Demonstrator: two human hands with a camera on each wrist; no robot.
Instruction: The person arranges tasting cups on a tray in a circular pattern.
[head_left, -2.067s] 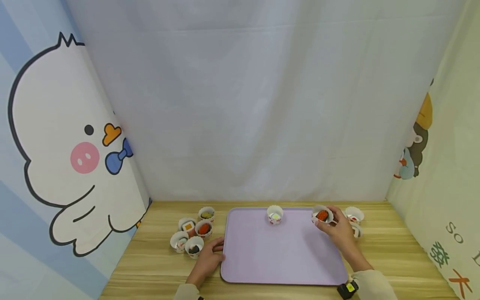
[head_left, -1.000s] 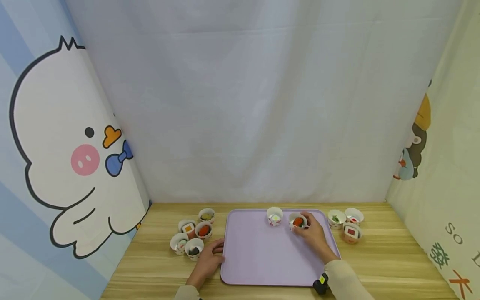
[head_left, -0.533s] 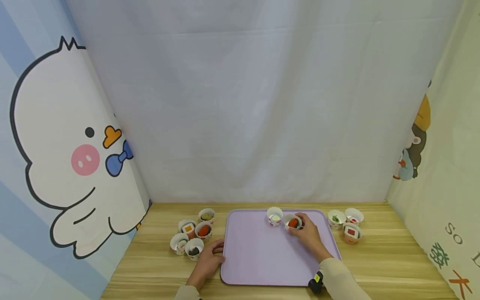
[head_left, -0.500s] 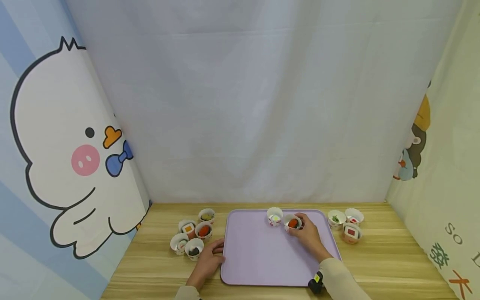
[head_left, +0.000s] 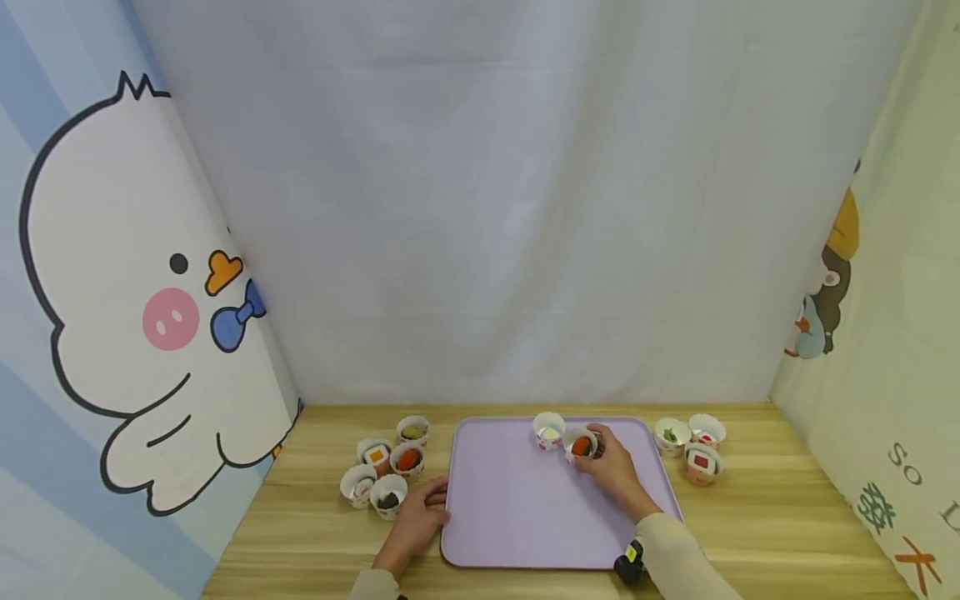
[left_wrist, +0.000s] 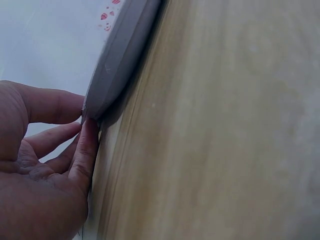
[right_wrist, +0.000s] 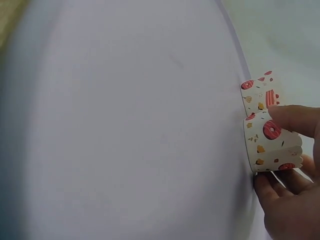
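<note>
Lilac and shallow, the tray [head_left: 540, 508] lies on the wood-grain worktop [head_left: 787, 517]. Near its far edge, the right hand [head_left: 613, 471] grasps a doughnut-print paper cup [head_left: 576, 450] with an orange-red filling, fingers and thumb pinching its sides. Just beside it, on the tray, is a second paper cup [head_left: 549, 434] with a small pale yellow-green piece inside; whether the two touch is hard to tell. The left hand [head_left: 415, 518] has fingers and thumb closed on the tray's left rim. Five filled cups [head_left: 388, 497] cluster left of the tray, three more [head_left: 702, 471] to its right. A whitish cloth [head_left: 510, 208] hangs behind.
</note>
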